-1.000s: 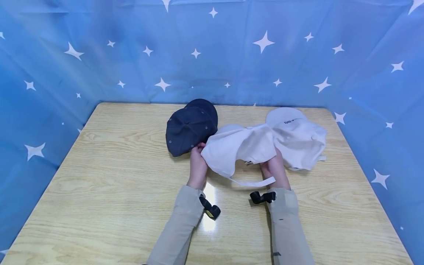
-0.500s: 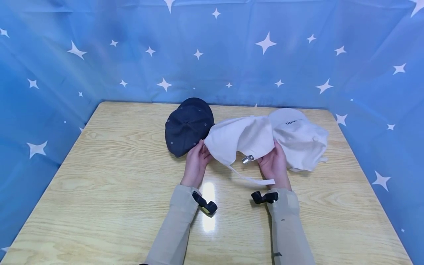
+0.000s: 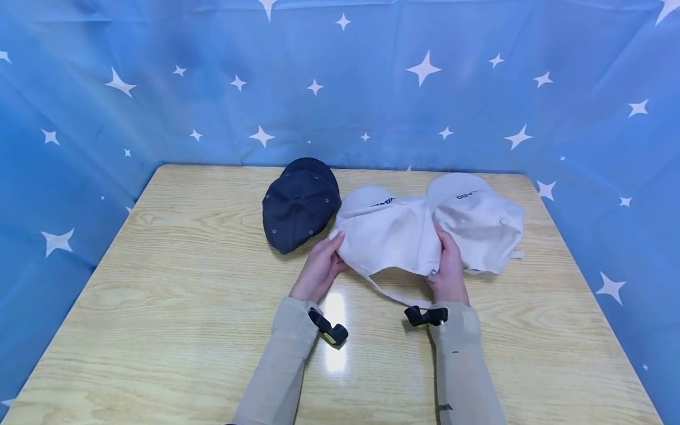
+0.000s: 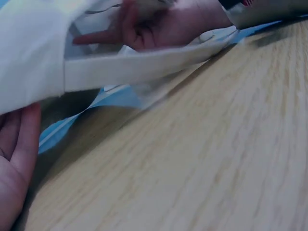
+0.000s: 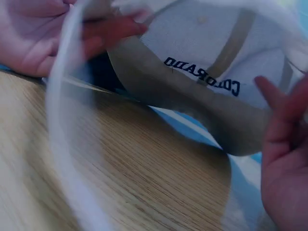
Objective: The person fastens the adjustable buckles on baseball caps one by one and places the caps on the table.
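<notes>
A white baseball cap [image 3: 390, 236] is held between both hands, its brim pointing to the back and its open rear edge facing the person. My left hand [image 3: 319, 265] grips the cap's left edge, thumb on top. On the opposite edge, my right hand [image 3: 450, 268] holds it with the fingers hidden beneath or inside. A loose strap [image 4: 130, 70] hangs from the rear, and a silver buckle [image 3: 432, 275] shows beside the right hand. Inside the crown, dark lettering [image 5: 202, 77] reads COLORADO in reverse in the right wrist view.
Immediately left of the held cap lies a dark navy cap [image 3: 296, 209]. Another white cap [image 3: 486, 230] with dark lettering lies to its right, overlapping it in the head view. All are toward the back of the wooden table [image 3: 175, 307], before a blue starry backdrop [image 3: 350, 71].
The held cap has turned so its brim and lettering now show. My left hand has shifted from under its edge to gripping it with the thumb on top; the buckle moved right.
</notes>
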`<state>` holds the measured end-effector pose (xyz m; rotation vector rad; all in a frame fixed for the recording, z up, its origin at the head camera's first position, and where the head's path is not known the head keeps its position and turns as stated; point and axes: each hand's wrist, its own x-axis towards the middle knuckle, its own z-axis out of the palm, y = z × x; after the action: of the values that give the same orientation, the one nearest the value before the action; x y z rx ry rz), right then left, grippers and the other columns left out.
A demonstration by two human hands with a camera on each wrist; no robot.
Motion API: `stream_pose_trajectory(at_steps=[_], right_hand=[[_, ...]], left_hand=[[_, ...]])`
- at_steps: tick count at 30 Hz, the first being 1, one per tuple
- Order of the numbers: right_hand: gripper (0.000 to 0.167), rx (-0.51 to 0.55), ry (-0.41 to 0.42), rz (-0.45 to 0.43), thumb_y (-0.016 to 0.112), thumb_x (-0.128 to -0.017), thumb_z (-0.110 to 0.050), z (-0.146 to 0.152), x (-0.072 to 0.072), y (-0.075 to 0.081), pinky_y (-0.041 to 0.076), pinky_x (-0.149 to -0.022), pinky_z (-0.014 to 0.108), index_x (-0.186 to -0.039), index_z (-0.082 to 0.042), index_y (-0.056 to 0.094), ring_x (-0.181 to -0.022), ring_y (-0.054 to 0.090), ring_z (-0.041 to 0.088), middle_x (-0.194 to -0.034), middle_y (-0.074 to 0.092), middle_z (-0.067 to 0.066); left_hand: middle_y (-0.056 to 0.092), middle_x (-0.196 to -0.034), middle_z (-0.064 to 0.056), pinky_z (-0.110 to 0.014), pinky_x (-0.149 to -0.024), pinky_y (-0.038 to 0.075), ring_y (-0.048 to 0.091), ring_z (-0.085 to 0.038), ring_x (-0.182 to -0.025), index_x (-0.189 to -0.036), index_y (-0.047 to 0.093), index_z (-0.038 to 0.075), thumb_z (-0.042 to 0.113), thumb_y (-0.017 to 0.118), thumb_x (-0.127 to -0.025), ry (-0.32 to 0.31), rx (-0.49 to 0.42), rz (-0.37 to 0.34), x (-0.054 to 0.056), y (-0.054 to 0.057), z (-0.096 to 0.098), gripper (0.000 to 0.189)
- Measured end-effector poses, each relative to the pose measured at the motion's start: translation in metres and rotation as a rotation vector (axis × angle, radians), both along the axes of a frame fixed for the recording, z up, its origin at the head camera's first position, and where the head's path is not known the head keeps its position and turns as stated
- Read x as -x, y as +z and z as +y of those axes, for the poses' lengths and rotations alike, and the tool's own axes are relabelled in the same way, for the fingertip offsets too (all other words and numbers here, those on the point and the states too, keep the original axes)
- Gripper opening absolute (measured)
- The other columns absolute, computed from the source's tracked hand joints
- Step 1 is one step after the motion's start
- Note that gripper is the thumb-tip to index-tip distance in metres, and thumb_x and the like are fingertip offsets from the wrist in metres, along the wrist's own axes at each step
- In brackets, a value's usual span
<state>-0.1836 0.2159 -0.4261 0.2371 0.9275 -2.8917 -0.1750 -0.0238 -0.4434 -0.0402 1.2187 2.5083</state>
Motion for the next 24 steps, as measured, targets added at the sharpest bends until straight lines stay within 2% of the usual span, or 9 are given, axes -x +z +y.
stream_pose_trajectory(at_steps=[3, 6, 8, 11, 13, 15, 19, 21, 24], right_hand=[[0.039, -0.059, -0.044, -0.029, 0.047, -0.092, -0.016, 0.0, 0.0, 0.003, 0.039, -0.09, 0.027, -0.13, -0.011, 0.042, -0.105, 0.05, 0.014, -0.124, 0.047, 0.003], [0.043, -0.11, -0.025, -0.038, 0.046, -0.093, -0.017, 0.0, 0.001, 0.002, 0.032, -0.098, 0.028, -0.135, -0.013, 0.035, -0.117, 0.041, 0.014, -0.135, 0.036, 0.002], [0.046, -0.14, -0.002, -0.036, 0.045, -0.094, -0.017, -0.002, 0.002, 0.002, 0.027, -0.101, 0.027, -0.138, -0.013, 0.031, -0.121, 0.037, 0.013, -0.139, 0.032, 0.0], [0.047, -0.149, 0.042, -0.048, 0.046, -0.094, -0.018, -0.006, 0.001, 0.002, 0.03, -0.099, 0.026, -0.137, -0.013, 0.03, -0.117, 0.041, 0.012, -0.136, 0.035, 0.0], [0.046, -0.127, 0.05, -0.059, 0.047, -0.093, -0.018, -0.009, 0.001, 0.002, 0.032, -0.098, 0.026, -0.136, -0.012, 0.032, -0.113, 0.044, 0.013, -0.134, 0.037, 0.002], [0.045, -0.1, 0.055, -0.076, 0.048, -0.093, -0.019, -0.011, 0.001, 0.002, 0.033, -0.097, 0.026, -0.135, -0.011, 0.032, -0.112, 0.045, 0.013, -0.132, 0.038, 0.003], [0.045, -0.105, 0.049, -0.113, 0.047, -0.093, -0.019, -0.013, 0.0, 0.001, 0.031, -0.098, 0.026, -0.135, -0.013, 0.031, -0.115, 0.043, 0.013, -0.135, 0.034, 0.001], [0.046, -0.107, 0.037, -0.109, 0.046, -0.094, -0.018, -0.013, 0.001, 0.001, 0.029, -0.1, 0.026, -0.136, -0.012, 0.028, -0.118, 0.039, 0.013, -0.137, 0.031, 0.002], [0.047, -0.114, 0.003, -0.069, 0.042, -0.095, -0.018, -0.015, 0.003, -0.001, 0.027, -0.101, 0.027, -0.139, -0.01, 0.024, -0.123, 0.034, 0.015, -0.14, 0.028, 0.004]], left_hand=[[0.059, -0.096, -0.006, -0.029, -0.069, 0.049, 0.06, -0.015, -0.085, -0.115, 0.048, 0.005, 0.033, 0.047, -0.093, -0.021, -0.036, 0.001, 0.001, -0.001, -0.001, 0.036], [0.059, -0.098, -0.005, -0.029, -0.07, 0.049, 0.059, -0.016, -0.087, -0.113, 0.049, 0.008, 0.032, 0.046, -0.093, 0.0, -0.128, -0.01, 0.003, -0.002, -0.003, 0.031], [0.058, -0.106, -0.005, -0.03, -0.077, 0.047, 0.057, -0.017, -0.095, -0.117, 0.047, 0.01, 0.031, 0.045, -0.093, 0.015, -0.191, -0.008, 0.004, -0.003, -0.005, 0.032], [0.048, -0.125, -0.005, -0.036, -0.09, 0.04, 0.049, -0.019, -0.111, -0.128, 0.04, 0.014, 0.03, 0.044, -0.094, 0.018, -0.243, 0.004, 0.004, -0.004, -0.007, 0.038], [0.039, -0.134, -0.007, -0.044, -0.092, 0.038, 0.046, -0.024, -0.114, -0.136, 0.031, 0.021, 0.03, 0.043, -0.094, -0.005, -0.238, 0.035, 0.004, -0.004, -0.006, 0.044], [0.035, -0.136, -0.01, -0.051, -0.089, 0.039, 0.049, -0.028, -0.109, -0.138, 0.026, 0.03, 0.032, 0.043, -0.094, -0.054, -0.209, 0.066, 0.002, -0.003, -0.004, 0.047], [0.035, -0.134, -0.014, -0.058, -0.083, 0.04, 0.049, -0.04, -0.106, -0.137, 0.023, 0.041, 0.036, 0.04, -0.095, -0.21, -0.157, 0.117, -0.001, -0.002, -0.002, 0.045], [0.037, -0.133, -0.015, -0.058, -0.083, 0.04, 0.045, -0.044, -0.11, -0.137, 0.025, 0.039, 0.036, 0.039, -0.095, -0.282, -0.154, 0.117, -0.002, -0.003, -0.001, 0.044], [0.044, -0.127, -0.02, -0.056, -0.083, 0.041, 0.042, -0.046, -0.112, -0.135, 0.031, 0.025, 0.036, 0.039, -0.095, -0.363, -0.132, 0.132, -0.004, -0.003, -0.001, 0.042]])
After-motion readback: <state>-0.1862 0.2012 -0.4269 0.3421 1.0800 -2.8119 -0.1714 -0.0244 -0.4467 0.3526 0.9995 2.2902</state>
